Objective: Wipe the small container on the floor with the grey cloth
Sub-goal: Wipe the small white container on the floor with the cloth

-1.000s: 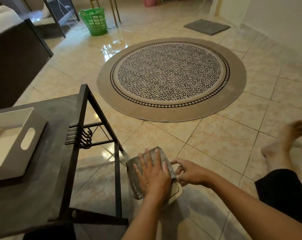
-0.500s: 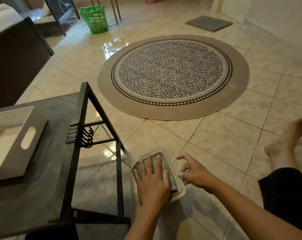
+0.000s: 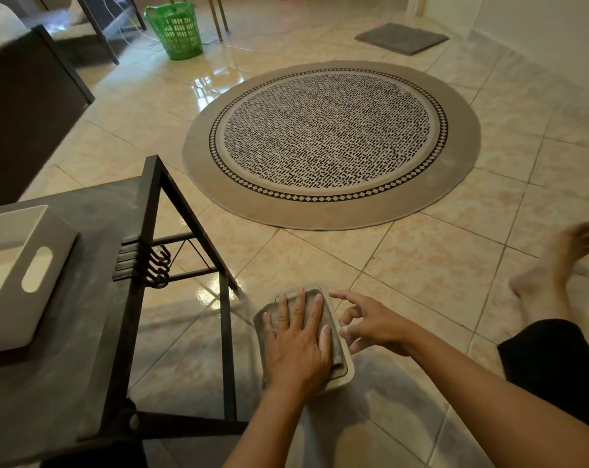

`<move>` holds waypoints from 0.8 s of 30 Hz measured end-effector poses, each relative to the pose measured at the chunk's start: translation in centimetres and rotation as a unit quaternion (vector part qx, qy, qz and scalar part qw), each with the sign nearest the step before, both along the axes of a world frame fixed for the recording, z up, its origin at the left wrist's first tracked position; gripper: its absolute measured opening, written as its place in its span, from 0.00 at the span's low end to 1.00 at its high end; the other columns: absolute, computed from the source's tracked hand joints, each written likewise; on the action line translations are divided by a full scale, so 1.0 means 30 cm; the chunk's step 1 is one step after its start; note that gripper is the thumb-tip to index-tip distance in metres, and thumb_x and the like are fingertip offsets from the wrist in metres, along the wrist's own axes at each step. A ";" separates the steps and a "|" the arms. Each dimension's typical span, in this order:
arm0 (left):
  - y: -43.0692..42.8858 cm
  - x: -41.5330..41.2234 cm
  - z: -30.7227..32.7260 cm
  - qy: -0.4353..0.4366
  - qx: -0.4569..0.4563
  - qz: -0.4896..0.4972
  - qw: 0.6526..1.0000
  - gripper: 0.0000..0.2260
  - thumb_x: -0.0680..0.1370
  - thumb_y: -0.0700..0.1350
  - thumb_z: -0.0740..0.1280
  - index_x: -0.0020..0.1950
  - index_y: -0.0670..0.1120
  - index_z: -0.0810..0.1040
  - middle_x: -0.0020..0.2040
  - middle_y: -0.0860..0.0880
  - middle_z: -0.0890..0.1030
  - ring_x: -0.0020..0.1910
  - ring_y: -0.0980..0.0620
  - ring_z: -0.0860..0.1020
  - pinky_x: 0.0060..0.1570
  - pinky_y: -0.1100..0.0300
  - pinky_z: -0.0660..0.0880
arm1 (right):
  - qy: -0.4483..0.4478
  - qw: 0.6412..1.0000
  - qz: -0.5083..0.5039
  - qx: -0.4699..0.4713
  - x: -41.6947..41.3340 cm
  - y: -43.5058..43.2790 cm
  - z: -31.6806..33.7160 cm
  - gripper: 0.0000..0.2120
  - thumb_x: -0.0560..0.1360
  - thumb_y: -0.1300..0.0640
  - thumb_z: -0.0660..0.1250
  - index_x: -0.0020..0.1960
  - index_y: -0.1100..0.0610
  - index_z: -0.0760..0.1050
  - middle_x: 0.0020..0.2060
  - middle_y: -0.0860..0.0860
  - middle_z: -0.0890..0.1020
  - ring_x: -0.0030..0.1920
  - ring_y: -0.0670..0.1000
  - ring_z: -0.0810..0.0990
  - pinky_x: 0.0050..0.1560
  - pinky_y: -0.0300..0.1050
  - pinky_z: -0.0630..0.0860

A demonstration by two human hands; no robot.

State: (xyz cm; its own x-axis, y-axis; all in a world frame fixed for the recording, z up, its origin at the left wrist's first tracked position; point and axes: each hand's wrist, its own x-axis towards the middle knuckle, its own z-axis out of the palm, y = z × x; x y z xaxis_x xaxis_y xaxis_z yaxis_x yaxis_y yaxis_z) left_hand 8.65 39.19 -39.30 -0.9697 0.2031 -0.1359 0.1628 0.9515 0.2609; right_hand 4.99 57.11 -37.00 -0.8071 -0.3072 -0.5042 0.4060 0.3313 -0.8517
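A person seated on the tiled floor (image 3: pixel 421 265) presses the left hand (image 3: pixel 298 349) flat on a grey cloth (image 3: pixel 332 336), its fingers (image 3: pixel 299 307) spread and extended, not curled around anything. The cloth lies directly under that palm and covers most of the small container (image 3: pixel 348 371), a pale, rounded-cornered box resting on the floor, whose rim shows only past the fingertips and along the side toward the right hand. Its long axis runs away from the wrist, in line with the left fingers. The right hand (image 3: pixel 370 324) hovers just beside that exposed edge, fingers loosely open and holding nothing; whether the lowest fingertip touches the rim cannot be told. The left hand is the nearer one, already on top, so the wiping stroke probably runs along the container's length while the right steadies it. No brand, label or writing can be read on cloth or container. To the left of both hands stands a dark surface (image 3: pixel 93 315) carrying a white tray (image 3: pixel 26 275); farther off lie a round patterned rug (image 3: pixel 330 143) and a green basket (image 3: pixel 174 30).
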 end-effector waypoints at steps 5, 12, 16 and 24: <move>0.019 -0.025 0.012 -0.014 -0.006 -0.002 1.000 0.28 0.82 0.59 0.43 0.79 0.57 0.35 0.79 0.52 0.31 0.76 0.47 0.29 0.73 0.43 0.31 | 0.015 1.000 -0.017 0.009 -0.027 -0.006 -0.006 0.35 0.75 0.71 0.68 0.77 0.51 0.64 0.43 0.57 0.77 0.44 0.53 0.80 0.49 0.54 0.84; 0.026 -0.105 0.026 -0.014 -0.013 -0.002 1.000 0.27 0.82 0.58 0.43 0.79 0.56 0.35 0.79 0.52 0.33 0.76 0.47 0.29 0.75 0.41 0.35 | 0.024 1.000 -0.019 0.002 -0.041 -0.016 -0.019 0.34 0.74 0.73 0.65 0.75 0.54 0.65 0.41 0.57 0.77 0.42 0.52 0.80 0.48 0.53 0.84; 0.051 -0.138 0.024 -0.026 -0.025 0.005 0.999 0.27 0.83 0.58 0.43 0.78 0.56 0.35 0.79 0.52 0.33 0.76 0.46 0.30 0.74 0.41 0.33 | 0.036 0.999 -0.022 0.019 -0.034 -0.019 -0.028 0.34 0.73 0.72 0.67 0.75 0.54 0.65 0.43 0.60 0.80 0.44 0.53 0.82 0.47 0.53 0.85; -0.025 -0.132 0.005 -0.003 -0.010 0.036 0.999 0.27 0.82 0.59 0.44 0.78 0.57 0.34 0.80 0.52 0.35 0.77 0.48 0.32 0.73 0.46 0.32 | 0.050 0.998 -0.039 0.028 -0.024 -0.029 -0.037 0.34 0.74 0.70 0.69 0.75 0.51 0.65 0.43 0.56 0.78 0.45 0.53 0.82 0.50 0.55 0.85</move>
State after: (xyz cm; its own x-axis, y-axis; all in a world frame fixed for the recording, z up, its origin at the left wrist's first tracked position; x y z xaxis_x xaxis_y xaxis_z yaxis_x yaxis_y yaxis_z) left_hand 4.67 38.44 -39.15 -0.9807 0.1305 -0.1454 0.0925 0.9655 0.2433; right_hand 4.26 56.23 -38.10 -0.8750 -0.2145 -0.4340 0.3461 0.3498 -0.8706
